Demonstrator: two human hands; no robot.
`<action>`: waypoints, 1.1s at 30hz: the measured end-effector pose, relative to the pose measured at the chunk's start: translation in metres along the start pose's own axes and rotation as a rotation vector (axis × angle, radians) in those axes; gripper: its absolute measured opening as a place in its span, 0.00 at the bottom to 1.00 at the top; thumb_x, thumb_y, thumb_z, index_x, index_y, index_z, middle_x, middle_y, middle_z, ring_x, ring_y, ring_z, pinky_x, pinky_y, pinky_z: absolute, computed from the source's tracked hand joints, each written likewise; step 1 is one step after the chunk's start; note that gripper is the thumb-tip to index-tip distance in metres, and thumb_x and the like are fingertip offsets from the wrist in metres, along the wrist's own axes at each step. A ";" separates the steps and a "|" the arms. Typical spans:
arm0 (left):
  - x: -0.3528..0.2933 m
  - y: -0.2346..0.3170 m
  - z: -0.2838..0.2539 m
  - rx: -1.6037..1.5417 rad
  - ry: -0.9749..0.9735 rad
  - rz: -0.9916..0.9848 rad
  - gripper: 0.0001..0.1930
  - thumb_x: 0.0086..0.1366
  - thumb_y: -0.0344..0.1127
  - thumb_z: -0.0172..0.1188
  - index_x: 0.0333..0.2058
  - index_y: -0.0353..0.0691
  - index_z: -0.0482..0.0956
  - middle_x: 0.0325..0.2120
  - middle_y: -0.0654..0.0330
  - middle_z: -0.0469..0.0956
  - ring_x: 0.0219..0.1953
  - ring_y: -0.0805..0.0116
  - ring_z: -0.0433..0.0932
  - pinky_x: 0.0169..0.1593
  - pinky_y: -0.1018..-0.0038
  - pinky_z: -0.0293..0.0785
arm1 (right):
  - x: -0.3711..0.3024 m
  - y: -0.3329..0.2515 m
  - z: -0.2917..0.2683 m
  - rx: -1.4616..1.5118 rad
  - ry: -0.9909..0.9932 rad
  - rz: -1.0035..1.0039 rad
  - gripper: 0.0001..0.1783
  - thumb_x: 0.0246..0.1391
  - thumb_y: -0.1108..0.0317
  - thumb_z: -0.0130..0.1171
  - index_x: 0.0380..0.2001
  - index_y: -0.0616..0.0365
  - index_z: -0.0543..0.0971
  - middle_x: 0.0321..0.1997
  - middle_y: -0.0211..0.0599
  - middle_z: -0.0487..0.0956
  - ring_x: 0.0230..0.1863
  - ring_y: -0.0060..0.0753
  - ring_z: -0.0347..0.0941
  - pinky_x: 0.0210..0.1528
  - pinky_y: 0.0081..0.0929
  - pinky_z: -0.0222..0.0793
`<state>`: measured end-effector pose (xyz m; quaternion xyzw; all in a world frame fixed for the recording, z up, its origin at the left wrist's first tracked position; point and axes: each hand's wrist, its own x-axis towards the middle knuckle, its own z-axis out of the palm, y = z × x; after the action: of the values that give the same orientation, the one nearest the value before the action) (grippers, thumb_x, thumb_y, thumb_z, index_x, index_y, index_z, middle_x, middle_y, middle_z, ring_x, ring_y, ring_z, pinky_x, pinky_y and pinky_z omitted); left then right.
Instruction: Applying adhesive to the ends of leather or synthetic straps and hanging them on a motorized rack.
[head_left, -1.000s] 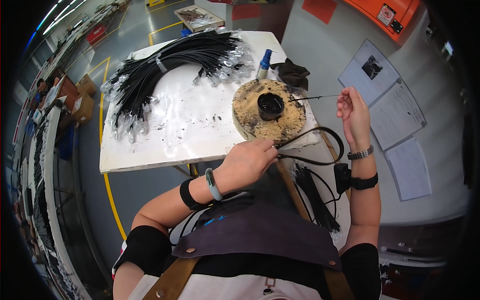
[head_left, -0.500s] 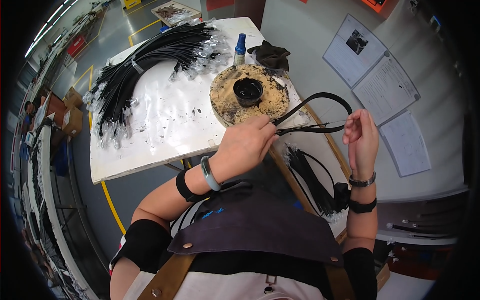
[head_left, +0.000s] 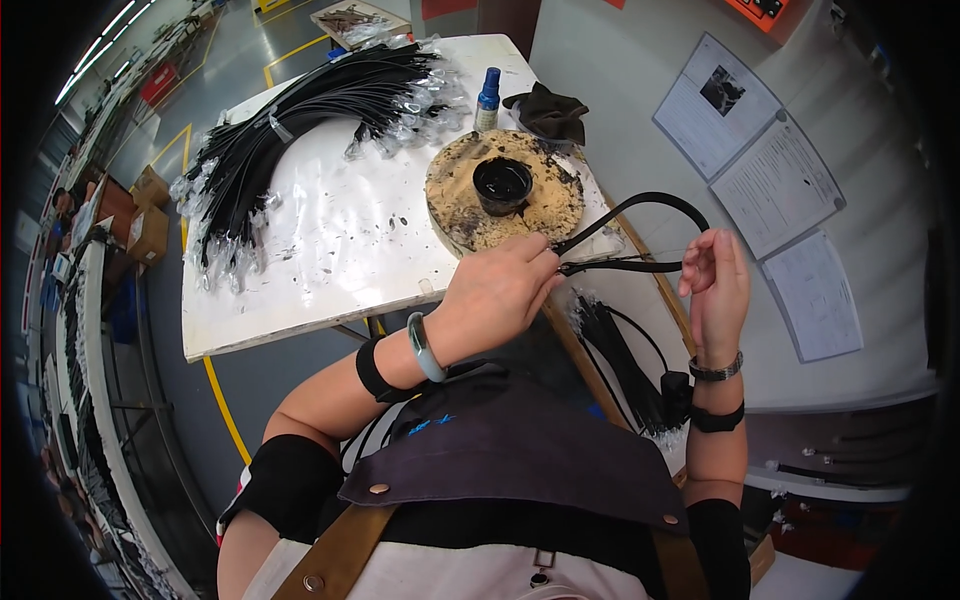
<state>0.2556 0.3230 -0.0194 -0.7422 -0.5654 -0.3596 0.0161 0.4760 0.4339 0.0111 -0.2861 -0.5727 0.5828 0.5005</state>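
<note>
Head view: the left hand (head_left: 505, 290) is clamped on the near end of a black strap loop (head_left: 655, 198), thumb and fingers closed together. The loop stretches between the 2 hands, over the table's right-hand side. Its far bend meets the right hand (head_left: 718, 285), whose fingers are curled; whether they pinch the strap or anything thin cannot be told.

Just beyond the left hand, a speckled tan disc (head_left: 550, 185) sits on the white table (head_left: 330, 260) and carries a small cup (head_left: 498, 207) of black, wet-looking matter. That nearness seems the main risk: a careless swing of the left knuckles could tip the cup, or pick up black smears from the disc and pass them to the strap. A slack left grip might let the loop spring open or twist. If the strap's surface is wet, the right fingers could blot it.

Behind the disc, a blue-capped bottle (head_left: 487, 105) stands upright beside a crumpled dark cloth (head_left: 548, 112); a wide reach could topple it. A large bundle of black straps (head_left: 290, 110) lies well apart, probably safe from splashes.
</note>
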 end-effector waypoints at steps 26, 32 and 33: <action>-0.003 -0.003 -0.002 0.030 -0.010 -0.003 0.07 0.56 0.33 0.54 0.25 0.39 0.67 0.24 0.58 0.65 0.28 0.59 0.70 0.26 0.66 0.68 | -0.003 0.000 -0.003 -0.047 0.012 -0.080 0.16 0.63 0.61 0.38 0.29 0.62 0.69 0.25 0.34 0.69 0.21 0.18 0.64 0.18 0.13 0.65; -0.004 -0.002 -0.002 0.023 -0.008 -0.008 0.07 0.56 0.33 0.55 0.25 0.39 0.67 0.24 0.58 0.65 0.28 0.59 0.70 0.26 0.66 0.68 | -0.005 -0.005 0.000 -0.059 0.007 -0.110 0.16 0.63 0.61 0.38 0.29 0.62 0.68 0.25 0.34 0.69 0.21 0.17 0.64 0.18 0.13 0.65; -0.005 -0.002 -0.002 0.024 -0.008 -0.009 0.07 0.56 0.34 0.54 0.25 0.39 0.67 0.24 0.58 0.65 0.28 0.59 0.70 0.26 0.66 0.68 | -0.005 -0.004 -0.001 -0.059 0.006 -0.111 0.16 0.63 0.61 0.38 0.29 0.62 0.68 0.25 0.34 0.69 0.21 0.17 0.64 0.18 0.13 0.65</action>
<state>0.2522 0.3189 -0.0210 -0.7408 -0.5729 -0.3501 0.0211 0.4792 0.4288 0.0134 -0.2704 -0.6029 0.5363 0.5251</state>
